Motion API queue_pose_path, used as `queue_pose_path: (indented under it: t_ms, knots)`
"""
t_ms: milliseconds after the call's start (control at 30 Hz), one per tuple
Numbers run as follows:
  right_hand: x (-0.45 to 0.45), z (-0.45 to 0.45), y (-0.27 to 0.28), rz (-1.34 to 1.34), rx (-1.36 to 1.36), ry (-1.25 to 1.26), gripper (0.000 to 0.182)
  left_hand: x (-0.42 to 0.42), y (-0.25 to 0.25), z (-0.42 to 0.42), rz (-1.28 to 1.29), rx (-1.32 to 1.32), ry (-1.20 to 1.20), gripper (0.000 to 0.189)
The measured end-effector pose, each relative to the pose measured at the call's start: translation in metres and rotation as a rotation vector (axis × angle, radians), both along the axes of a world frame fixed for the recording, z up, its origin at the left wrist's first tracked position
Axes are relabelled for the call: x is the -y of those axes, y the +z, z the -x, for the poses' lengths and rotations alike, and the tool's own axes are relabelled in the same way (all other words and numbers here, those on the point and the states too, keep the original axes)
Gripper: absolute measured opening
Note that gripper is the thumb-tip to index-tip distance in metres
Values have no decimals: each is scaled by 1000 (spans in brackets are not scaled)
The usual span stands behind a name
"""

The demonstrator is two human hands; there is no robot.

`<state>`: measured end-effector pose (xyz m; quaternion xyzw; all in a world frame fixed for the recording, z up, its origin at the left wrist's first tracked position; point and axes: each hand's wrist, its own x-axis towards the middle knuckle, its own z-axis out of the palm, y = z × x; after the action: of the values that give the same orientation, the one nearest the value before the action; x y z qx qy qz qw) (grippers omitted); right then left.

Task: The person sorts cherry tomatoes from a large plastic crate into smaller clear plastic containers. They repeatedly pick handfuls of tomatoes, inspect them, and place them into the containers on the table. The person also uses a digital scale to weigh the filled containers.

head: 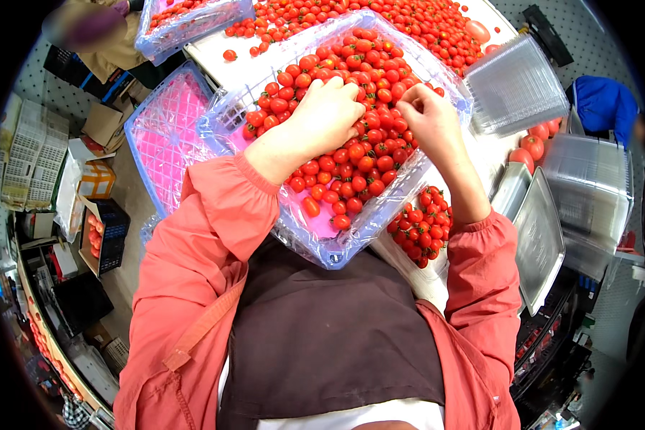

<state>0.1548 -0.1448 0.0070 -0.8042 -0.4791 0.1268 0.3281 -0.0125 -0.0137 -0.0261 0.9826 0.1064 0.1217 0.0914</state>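
Note:
Heaped cherry tomatoes (373,156) fill a blue plastic crate (314,250) with a clear film liner and a pink sheet at its bottom. My left hand (328,115) lies over the upper left of the heap, fingers curled down onto the tomatoes; whether it grips one is hidden. My right hand (424,110) is at the crate's right side with thumb and forefinger bent close together; I cannot tell if a tomato is between them. Right of the crate's near corner, under my right forearm, more cherry tomatoes (422,226) lie in what looks like a clear container.
Loose cherry tomatoes (430,27) spread over the white table behind the crate. Stacked clear plastic containers (516,86) stand at right, near larger tomatoes (532,148) and a metal tray (540,236). A pink-lined crate (166,134) is at left. Another person (105,54) is at upper left.

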Motion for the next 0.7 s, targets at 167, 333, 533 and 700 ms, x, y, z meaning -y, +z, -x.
queue_pose_path:
  t_ms: [167,333,533,700]
  knots:
    - [-12,-14,-11,-62,9,69,15,-6,-1,-3,20,55,-19,19]
    - [-41,-20,-36,-106,373,247,12,-29,13,-6,1187,562,225,24]
    - [-64,-15,-50,71,748,292,10,-34,16,0,1801,742,356,19]
    - [-68,-25,-49,31,674,315,20,-39,16,3,1762,578,445,20]
